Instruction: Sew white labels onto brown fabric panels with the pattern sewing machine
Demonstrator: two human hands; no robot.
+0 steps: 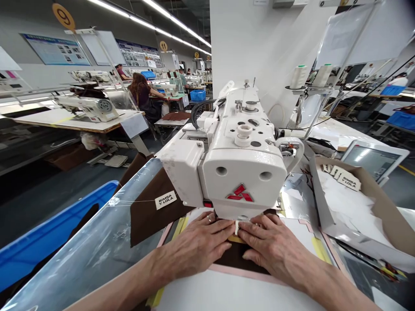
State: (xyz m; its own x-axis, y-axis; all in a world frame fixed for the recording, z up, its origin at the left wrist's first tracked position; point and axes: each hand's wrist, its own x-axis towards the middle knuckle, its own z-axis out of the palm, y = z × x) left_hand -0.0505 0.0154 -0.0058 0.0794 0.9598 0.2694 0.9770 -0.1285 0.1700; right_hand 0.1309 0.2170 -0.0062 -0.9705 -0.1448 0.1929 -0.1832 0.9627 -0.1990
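Observation:
My left hand [201,239] lies with fingers stretched out over the work plate, its fingertips at the left edge of a small cream label [237,227]. From the other side my right hand [272,242] rests flat with its fingers extended, fingertips touching the label's right edge. Under both hands is a dark brown fabric piece [238,258] on a white template [246,290] with pink and yellow edging. The white sewing machine head [243,172] stands directly over the fingertips and hides the needle area.
At left, a brown piece with a sewn label [165,200] trails threads over the metal table [106,233]. A blue bin [81,220] stands below. At right are a cardboard box [394,216] with loose labels [348,179] and a screen [372,160]. A person [142,93] sits farther back.

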